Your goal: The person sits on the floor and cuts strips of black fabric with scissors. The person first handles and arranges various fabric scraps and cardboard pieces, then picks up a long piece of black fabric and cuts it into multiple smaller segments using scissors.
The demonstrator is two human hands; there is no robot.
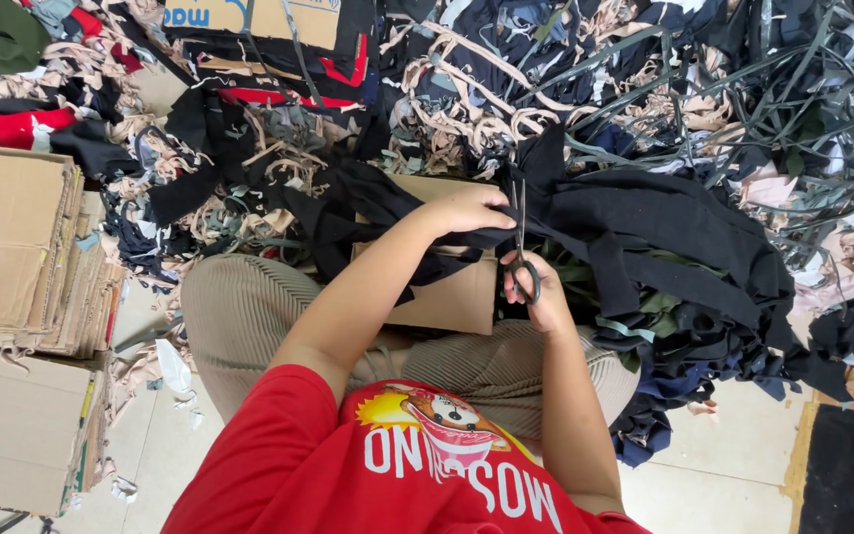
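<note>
Here, two hands, one scissors.

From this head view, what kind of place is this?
Probably a textile-scrap sorting or cutting workspace, on the floor. Heaps of fabric offcuts cover the ground, flattened cardboard stacks sit alongside, and the right hand works scissors through black cloth held by the left hand.

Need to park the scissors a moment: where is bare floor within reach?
Bare tile lies by the right knee, between the dark cloth pile and black mat. A littered strip borders the cardboard stacks. Ahead, scraps crowd everything.
</note>
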